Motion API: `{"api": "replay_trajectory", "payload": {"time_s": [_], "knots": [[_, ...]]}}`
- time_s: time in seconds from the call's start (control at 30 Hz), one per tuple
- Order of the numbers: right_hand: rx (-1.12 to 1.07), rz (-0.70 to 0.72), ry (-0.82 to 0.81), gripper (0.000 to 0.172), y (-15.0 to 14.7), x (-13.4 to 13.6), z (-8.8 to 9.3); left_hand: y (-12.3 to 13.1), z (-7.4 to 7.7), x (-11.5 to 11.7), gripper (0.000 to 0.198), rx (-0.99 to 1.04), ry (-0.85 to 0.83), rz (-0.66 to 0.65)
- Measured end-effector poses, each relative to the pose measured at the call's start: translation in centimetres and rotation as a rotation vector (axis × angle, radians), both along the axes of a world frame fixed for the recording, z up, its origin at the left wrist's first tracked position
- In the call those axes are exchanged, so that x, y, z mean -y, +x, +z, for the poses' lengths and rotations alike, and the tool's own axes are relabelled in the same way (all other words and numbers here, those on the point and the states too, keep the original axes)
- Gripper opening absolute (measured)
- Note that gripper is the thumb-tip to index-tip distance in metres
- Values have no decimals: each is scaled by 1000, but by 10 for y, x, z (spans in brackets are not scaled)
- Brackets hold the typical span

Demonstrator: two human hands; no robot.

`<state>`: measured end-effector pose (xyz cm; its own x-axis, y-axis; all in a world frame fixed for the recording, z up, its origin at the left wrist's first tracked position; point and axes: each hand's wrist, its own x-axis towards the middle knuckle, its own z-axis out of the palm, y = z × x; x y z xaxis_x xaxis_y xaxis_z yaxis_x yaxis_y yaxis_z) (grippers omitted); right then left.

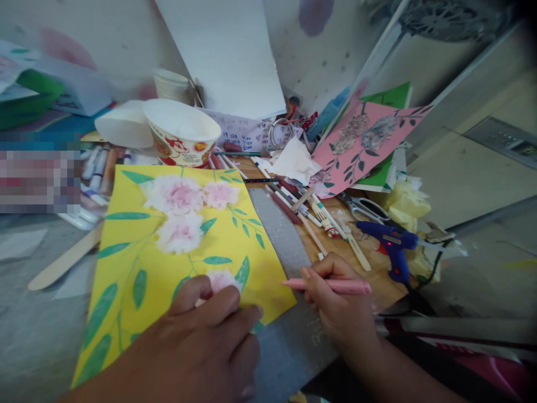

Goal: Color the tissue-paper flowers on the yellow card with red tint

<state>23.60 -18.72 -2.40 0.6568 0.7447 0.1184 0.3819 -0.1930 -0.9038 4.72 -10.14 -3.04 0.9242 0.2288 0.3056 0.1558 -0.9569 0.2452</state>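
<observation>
A yellow sheet of paper (pixel 155 280) lies in front of me, with green painted leaves and stems on it. Three fluffy pink-and-white flowers (pixel 178 196) sit on its upper part. My left hand (pixel 210 330) rests over the lower part of the sheet, its fingers bent and closed around a smaller pink-and-white flower (pixel 220 280) that they partly hide. Just off the sheet's right edge, my right hand (pixel 335 296) grips a pink marker (pixel 346 286), its tip pointing left by the paper's lower right corner.
A paper bucket (pixel 182 134) stands behind the sheet. Pens and sticks (pixel 289 204), scissors (pixel 364 207) and a blue glue gun (pixel 392 243) lie to the right. A pink flower picture (pixel 356 145) leans at the back right. A wooden stick (pixel 62 260) lies left.
</observation>
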Motion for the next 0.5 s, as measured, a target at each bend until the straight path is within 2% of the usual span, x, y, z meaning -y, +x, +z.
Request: {"api": "replay_trajectory", "payload": {"time_s": [0.1, 0.2, 0.4, 0.5], "knots": [[5, 17, 23, 28, -1, 0, -2, 0, 3, 1, 23, -43, -36, -7], [2, 39, 51, 29, -1, 1, -4, 1, 6, 3, 28, -78, -67, 41], [29, 83, 32, 27, -1, 0, -8, 2, 9, 4, 28, -42, -46, 55], [18, 58, 57, 29, -2, 1, -9, 2, 7, 2, 26, 14, -33, 22]]}}
